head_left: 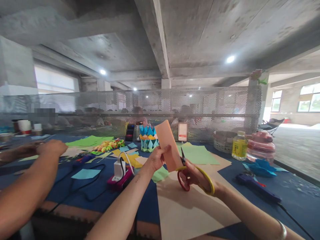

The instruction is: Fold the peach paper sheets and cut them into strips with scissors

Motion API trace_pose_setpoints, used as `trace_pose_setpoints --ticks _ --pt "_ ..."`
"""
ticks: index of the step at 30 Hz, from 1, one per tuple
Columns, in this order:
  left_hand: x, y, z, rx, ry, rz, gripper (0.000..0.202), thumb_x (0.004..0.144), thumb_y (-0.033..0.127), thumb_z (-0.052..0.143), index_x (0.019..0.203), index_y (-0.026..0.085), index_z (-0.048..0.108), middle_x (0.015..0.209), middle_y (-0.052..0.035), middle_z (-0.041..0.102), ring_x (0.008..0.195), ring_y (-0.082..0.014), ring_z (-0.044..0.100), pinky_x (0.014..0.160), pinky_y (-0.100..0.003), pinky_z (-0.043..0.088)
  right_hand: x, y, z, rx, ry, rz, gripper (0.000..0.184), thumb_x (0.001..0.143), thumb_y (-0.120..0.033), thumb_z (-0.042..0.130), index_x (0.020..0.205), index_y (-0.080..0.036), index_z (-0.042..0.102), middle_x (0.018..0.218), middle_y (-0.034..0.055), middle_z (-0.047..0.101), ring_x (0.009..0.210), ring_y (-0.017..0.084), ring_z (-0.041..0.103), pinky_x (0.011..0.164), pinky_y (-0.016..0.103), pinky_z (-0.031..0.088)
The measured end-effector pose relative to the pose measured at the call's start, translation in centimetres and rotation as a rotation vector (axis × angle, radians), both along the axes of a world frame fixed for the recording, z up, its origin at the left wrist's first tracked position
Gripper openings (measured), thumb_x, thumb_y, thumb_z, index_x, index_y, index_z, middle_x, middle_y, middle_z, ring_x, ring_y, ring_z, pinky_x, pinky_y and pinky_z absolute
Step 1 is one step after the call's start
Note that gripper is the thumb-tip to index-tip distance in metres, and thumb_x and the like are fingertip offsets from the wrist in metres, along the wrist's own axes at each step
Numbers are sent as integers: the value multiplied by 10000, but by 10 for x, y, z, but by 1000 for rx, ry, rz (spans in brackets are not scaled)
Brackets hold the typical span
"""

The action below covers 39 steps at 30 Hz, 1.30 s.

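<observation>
My left hand [158, 158] pinches the left edge of a folded piece of orange paper [168, 141], held upright above the table. A pair of scissors [210, 182] with red and yellow handles is in my right hand [196, 174], the fingers inside the loops. Its dark blades point up along the paper's lower right edge; I cannot tell whether they touch it. Below both hands lies a large tan sheet [197, 213]. A light green sheet [200, 154] rests behind the scissors.
Left of my arm are a purple power strip [121, 180] with a white plug, a blue paper square [85, 173] and dark cables. A glue gun [258, 188], a yellow bottle [239, 146] and a pink jug [261, 148] stand right. A co-worker's hands [51, 148] are at far left.
</observation>
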<state>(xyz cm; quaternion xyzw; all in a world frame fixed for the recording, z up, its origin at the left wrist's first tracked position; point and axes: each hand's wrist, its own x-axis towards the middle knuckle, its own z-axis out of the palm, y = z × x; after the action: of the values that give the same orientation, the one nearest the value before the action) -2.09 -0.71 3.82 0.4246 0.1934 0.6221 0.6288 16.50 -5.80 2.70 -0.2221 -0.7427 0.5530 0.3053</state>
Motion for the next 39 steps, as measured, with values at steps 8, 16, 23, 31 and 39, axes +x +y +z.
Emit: trace_pose_setpoints --ticks 8,16,23,31,39 --pt "-3 3 1 29 -4 39 376 486 303 876 744 116 677 675 -38 712 606 -169 642 645 -289 495 1 1 0 44 25 -6 560 884 -673 246 652 -191 410 541 -13 485 505 118 464 534 256 371" --pt "2 0 -3 27 67 -10 409 508 291 866 816 90 685 736 -94 725 634 -211 658 631 -320 498 1 -5 2 25 23 -26 504 854 -692 320 803 -203 429 539 -41 484 489 126 472 519 257 375" --pt "-3 2 0 36 56 -2 366 512 280 864 782 102 693 712 -63 719 627 -184 648 662 -300 483 4 3 0 46 64 -28 501 908 -628 269 758 -192 465 536 -34 473 498 121 471 547 266 394" --pt "1 0 -3 26 84 -44 374 515 264 862 813 106 702 731 -72 729 631 -188 655 644 -296 491 5 -3 3 48 20 -60 537 893 -647 289 1096 -185 473 529 -43 487 509 139 496 547 276 406" --pt "2 1 -4 21 82 -61 373 499 252 871 797 105 703 717 -62 725 623 -173 652 654 -282 487 3 -5 7 9 71 -103 543 878 -647 345 1225 -230 357 624 -42 530 496 142 539 514 296 448"
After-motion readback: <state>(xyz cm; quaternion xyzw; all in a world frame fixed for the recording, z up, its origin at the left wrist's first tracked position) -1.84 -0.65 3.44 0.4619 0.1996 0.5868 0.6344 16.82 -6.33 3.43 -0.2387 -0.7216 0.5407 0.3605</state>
